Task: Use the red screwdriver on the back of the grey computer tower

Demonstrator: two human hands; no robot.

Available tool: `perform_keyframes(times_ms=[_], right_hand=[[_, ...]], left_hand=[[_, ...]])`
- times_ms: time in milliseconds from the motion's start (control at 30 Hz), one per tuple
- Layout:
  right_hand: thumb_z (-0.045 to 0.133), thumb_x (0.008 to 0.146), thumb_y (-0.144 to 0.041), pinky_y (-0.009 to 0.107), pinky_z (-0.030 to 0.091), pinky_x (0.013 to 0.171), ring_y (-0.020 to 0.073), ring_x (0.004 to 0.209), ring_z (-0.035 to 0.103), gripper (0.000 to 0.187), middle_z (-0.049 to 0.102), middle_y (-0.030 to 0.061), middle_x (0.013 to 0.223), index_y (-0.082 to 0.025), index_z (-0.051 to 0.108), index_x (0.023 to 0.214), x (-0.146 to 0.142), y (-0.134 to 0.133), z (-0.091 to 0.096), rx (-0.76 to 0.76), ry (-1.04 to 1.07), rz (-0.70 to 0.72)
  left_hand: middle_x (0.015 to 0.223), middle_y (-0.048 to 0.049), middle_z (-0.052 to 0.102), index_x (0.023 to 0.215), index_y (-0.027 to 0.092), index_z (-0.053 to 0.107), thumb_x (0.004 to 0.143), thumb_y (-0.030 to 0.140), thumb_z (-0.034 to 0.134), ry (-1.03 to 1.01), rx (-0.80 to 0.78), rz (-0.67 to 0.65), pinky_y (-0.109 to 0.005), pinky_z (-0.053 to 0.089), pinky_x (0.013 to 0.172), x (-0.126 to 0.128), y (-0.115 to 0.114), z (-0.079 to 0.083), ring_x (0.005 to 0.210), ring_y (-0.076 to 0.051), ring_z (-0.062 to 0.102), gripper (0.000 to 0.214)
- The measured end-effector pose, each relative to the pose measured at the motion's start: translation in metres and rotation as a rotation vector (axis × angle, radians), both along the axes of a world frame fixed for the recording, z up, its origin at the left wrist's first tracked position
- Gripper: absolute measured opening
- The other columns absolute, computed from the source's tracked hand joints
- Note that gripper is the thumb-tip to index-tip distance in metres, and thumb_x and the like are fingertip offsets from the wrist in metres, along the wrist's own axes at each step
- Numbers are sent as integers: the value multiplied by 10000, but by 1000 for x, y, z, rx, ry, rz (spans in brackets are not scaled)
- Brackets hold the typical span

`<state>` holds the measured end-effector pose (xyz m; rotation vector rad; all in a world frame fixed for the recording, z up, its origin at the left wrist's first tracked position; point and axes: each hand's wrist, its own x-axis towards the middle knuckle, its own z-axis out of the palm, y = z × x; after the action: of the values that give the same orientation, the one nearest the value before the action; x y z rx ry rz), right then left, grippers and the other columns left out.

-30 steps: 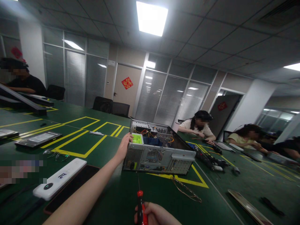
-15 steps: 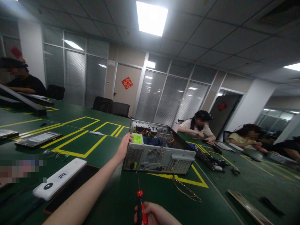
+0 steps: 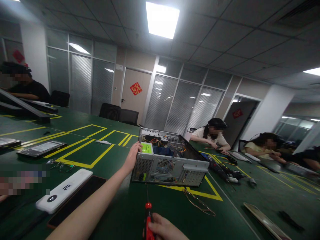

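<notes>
An open desktop computer case (image 3: 175,171) lies on the green table, its rear panel facing me. Cables and boards show inside, beside a power supply with a bright yellow-green label (image 3: 147,148). My left hand (image 3: 132,156) grips the case's left side by the label, fingers over the upper edge. Below the case, my right hand (image 3: 163,226) is closed around the red and black handle of a screwdriver (image 3: 148,213). Its thin shaft points up at the panel's lower edge. Whether the tip touches a screw there is too small to tell.
Left of my arm lie a white power bank (image 3: 65,191), a dark phone (image 3: 82,196) and a hard drive (image 3: 41,148). Thin loose wires (image 3: 198,201) lie right of the screwdriver. A gold phone (image 3: 265,220) is farther right. Several other people sit around the table.
The screwdriver handle has turned, showing more red, and my right thumb and fingers have shifted on it. My left hand and the case stay in place.
</notes>
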<state>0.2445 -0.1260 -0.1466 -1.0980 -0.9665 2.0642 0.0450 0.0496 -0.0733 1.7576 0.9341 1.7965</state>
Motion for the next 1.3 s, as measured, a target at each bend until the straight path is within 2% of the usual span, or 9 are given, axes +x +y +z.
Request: perform_keyframes(times_ms=[167, 367, 600, 800, 967, 1067, 1200, 1300], right_hand=[[854, 537, -459, 261, 407, 775, 127, 799, 581, 552, 569, -24, 796, -185, 537, 898, 5, -1, 9, 87, -133, -4], [819, 581, -486, 234, 361, 662, 94, 676, 500, 536, 533, -43, 737, -183, 494, 881, 1, -4, 14, 160, -246, -10], [804, 590, -480, 233, 325, 616, 87, 620, 467, 510, 521, -55, 677, -197, 451, 824, -2, -5, 12, 216, -324, -11], [832, 562, -395, 227, 335, 583, 88, 598, 503, 483, 571, -39, 672, -175, 511, 849, -4, -5, 8, 69, -153, -69], [693, 649, -382, 268, 418, 635, 128, 610, 586, 317, 625, 5, 683, -177, 546, 839, -12, -3, 7, -72, -81, -75], [638, 720, -398, 229, 402, 575, 100, 537, 561, 245, 619, -6, 651, -180, 572, 809, -11, -5, 11, -143, -62, -77], [642, 792, -345, 153, 311, 452, 59, 465, 477, 194, 584, -16, 583, -164, 594, 742, -6, -10, 19, -190, -29, -177], [449, 927, -364, 121, 266, 400, 45, 411, 400, 374, 505, -6, 488, -116, 623, 708, -8, -10, 23, -285, -4, -211]], left_hand=[[1091, -88, 604, 726, 209, 507, 939, 447, 252, 5, -2, -5, -389, 306, 1132, 0, -2, 2, 1286, -219, 434, 409], [1104, -88, 605, 733, 209, 517, 939, 442, 265, 2, 0, -8, -380, 300, 1139, -1, -2, 1, 1290, -215, 433, 400], [1099, -85, 611, 719, 211, 509, 934, 441, 267, -10, -6, -4, -405, 303, 1137, 0, -3, 2, 1296, -225, 429, 397], [1110, -90, 603, 717, 212, 503, 931, 442, 264, -14, -15, -18, -402, 295, 1141, 0, -3, 3, 1304, -224, 418, 394], [1106, -87, 613, 712, 214, 503, 937, 453, 261, -5, -10, -8, -389, 288, 1148, 0, -2, 2, 1298, -215, 425, 408], [1109, -84, 614, 715, 213, 505, 940, 446, 263, -2, -11, -5, -387, 289, 1148, 0, -2, 1, 1299, -212, 426, 404], [1114, -82, 613, 716, 216, 507, 941, 435, 261, -5, -7, -7, -380, 298, 1142, 0, -2, 2, 1295, -212, 429, 399], [1115, -82, 609, 723, 217, 509, 941, 431, 260, 5, -14, -14, -382, 302, 1139, -1, -3, 2, 1302, -214, 422, 394]])
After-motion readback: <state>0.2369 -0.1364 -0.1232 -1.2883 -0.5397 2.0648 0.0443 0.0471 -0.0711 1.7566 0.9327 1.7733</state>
